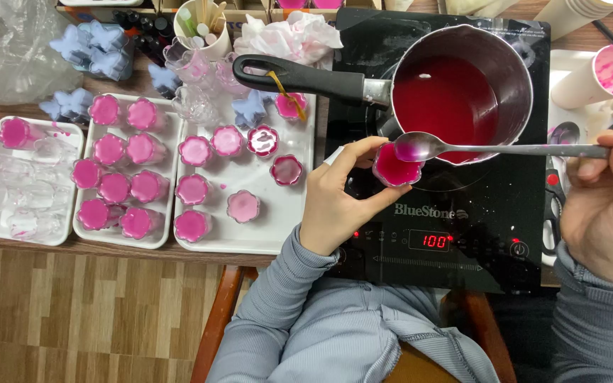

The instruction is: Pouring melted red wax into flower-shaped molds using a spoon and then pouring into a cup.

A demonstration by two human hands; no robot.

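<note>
Filling step: left hand [335,202] fingers pinching small flower-shaped clear cup [396,169]; right hand [604,206] fingers apparently pinching long metal spoon [462,148] above; next called for steady tipping.

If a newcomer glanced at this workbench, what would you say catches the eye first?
Probably the steel saucepan of deep red liquid on the black induction cooktop, at upper right. Just in front of it, the left hand holds a small flower-shaped cup while the right hand tips a metal spoon over it. To the left, white trays carry rows of pink-filled cups.
</note>
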